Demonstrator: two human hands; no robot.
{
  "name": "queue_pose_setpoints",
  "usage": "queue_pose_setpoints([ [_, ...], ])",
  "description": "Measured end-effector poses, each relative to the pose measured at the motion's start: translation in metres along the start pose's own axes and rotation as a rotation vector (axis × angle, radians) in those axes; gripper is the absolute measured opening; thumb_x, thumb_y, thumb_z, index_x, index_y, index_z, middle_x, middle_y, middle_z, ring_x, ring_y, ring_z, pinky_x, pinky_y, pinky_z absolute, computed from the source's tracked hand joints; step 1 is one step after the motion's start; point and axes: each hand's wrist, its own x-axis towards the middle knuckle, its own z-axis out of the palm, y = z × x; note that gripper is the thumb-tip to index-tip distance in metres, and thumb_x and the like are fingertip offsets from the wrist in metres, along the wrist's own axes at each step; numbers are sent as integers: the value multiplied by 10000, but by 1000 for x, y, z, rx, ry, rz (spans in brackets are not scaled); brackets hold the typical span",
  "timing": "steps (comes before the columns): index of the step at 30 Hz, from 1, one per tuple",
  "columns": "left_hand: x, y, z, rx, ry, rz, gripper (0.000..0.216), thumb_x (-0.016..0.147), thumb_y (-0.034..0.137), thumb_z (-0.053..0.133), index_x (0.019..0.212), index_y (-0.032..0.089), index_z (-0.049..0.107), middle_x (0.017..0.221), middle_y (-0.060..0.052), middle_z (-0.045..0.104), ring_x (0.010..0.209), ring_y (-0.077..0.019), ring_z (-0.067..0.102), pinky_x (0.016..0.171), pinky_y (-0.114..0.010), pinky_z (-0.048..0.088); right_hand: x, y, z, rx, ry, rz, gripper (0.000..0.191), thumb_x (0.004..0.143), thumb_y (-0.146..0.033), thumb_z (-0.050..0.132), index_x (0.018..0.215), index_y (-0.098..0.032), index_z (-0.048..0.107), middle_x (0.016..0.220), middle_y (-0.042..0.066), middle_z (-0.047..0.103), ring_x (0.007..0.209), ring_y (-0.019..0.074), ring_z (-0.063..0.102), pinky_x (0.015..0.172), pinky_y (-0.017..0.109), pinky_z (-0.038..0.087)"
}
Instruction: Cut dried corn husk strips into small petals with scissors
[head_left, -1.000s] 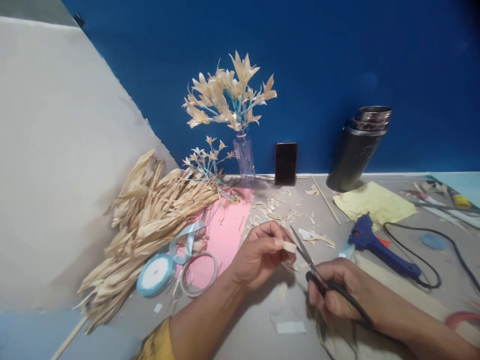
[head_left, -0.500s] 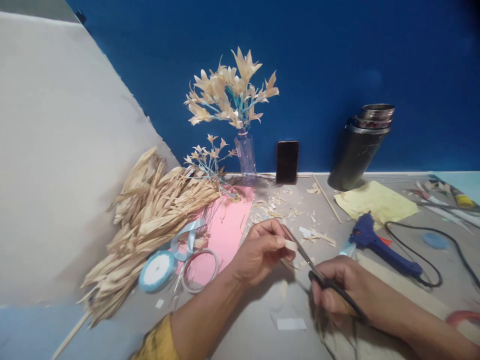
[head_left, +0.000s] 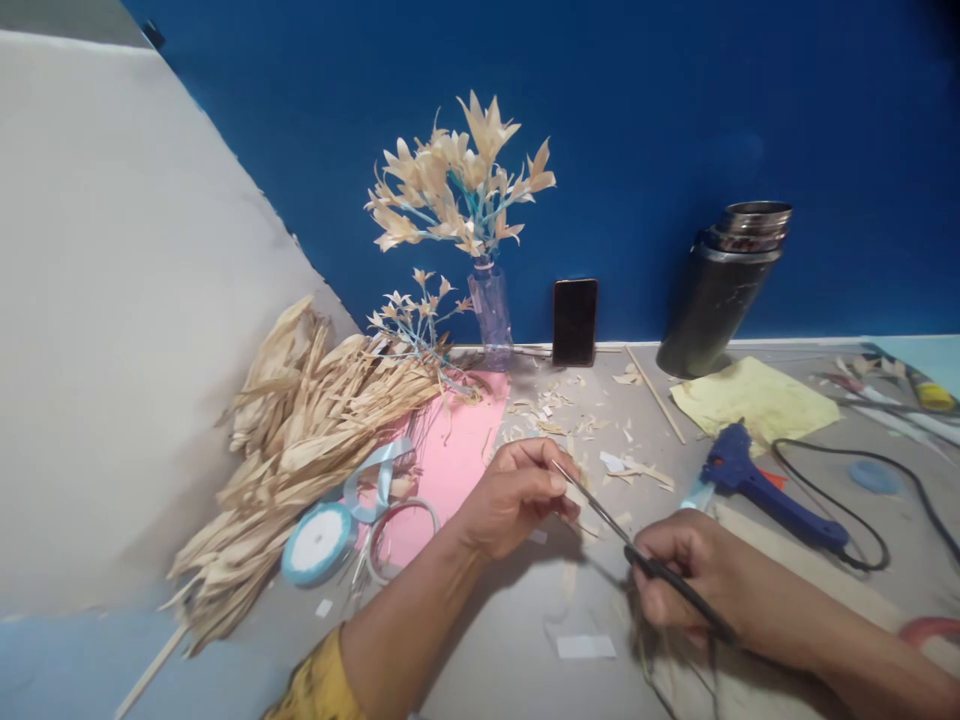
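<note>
My left hand (head_left: 517,495) is closed in a pinch near the table's middle, its fingertips holding a small pale husk piece that is mostly hidden now. My right hand (head_left: 686,585) grips the black handles of the scissors (head_left: 600,515), whose blades are closed and reach up-left to my left fingertips. Husk scraps (head_left: 555,415) lie scattered on the grey table (head_left: 510,640) just beyond my hands. A white paper scrap (head_left: 586,647) lies in front of them.
A pile of dried corn husks (head_left: 300,430) lies at left beside a pink sheet (head_left: 442,465), a blue ribbon spool (head_left: 319,540) and a tape ring (head_left: 401,530). At the back stand a vase of husk flowers (head_left: 480,200), a phone (head_left: 575,322) and a steel flask (head_left: 720,295). A blue glue gun (head_left: 757,485) with cord lies at right.
The scissor blades have closed across the husk piece at my left fingertips. The pale piece that showed between the fingers is now mostly out of sight. Both hands stayed nearly in place.
</note>
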Motion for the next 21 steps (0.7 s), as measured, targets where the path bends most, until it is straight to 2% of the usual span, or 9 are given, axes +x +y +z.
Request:
queue_pose_setpoints([
  [6, -1, 5, 2, -13, -11, 10, 176, 623, 182, 783, 640, 134, 615, 693, -29, 645, 548, -119, 586, 535, -242, 454, 3, 6, 1, 77, 33, 35, 431, 677, -508, 779, 560, -179, 526, 432, -29, 521, 405, 83, 395, 427, 210, 266],
  [9, -2, 2, 6, -23, 29, 46, 193, 649, 215, 812, 669, 139, 636, 694, -18, 643, 550, -108, 582, 532, -227, 430, 7, 2, 4, 207, 149, 6, 395, 666, -484, 798, 605, -180, 553, 476, -25, 554, 444, 108, 464, 457, 222, 351],
  [13, -1, -13, 14, -72, 96, 21, 220, 655, 253, 843, 696, 150, 653, 576, 15, 592, 510, -89, 532, 511, -209, 396, 7, -7, 6, 415, 392, -104, 377, 631, -418, 827, 833, -186, 609, 687, -3, 635, 593, 164, 581, 554, 277, 480],
  [15, -1, -23, 19, -62, 133, -5, 237, 639, 261, 857, 692, 148, 655, 563, 19, 586, 503, -86, 522, 514, -212, 395, 5, -12, 6, 384, 520, -176, 365, 640, -381, 811, 878, -177, 624, 748, 13, 646, 646, 164, 581, 586, 274, 483],
  [17, -1, -30, 22, -25, 150, -23, 250, 622, 267, 865, 690, 145, 659, 568, 18, 588, 499, -85, 515, 517, -216, 391, 2, -15, 6, 308, 593, -223, 305, 660, -362, 778, 847, -169, 633, 697, 0, 612, 620, 145, 539, 574, 258, 460],
  [21, -3, -33, 24, 56, 125, -44, 249, 624, 287, 857, 706, 145, 669, 573, 15, 582, 508, -83, 500, 527, -218, 362, -1, -15, 4, 233, 631, -225, 238, 680, -357, 732, 792, -178, 621, 632, -25, 552, 567, 127, 480, 526, 246, 426],
])
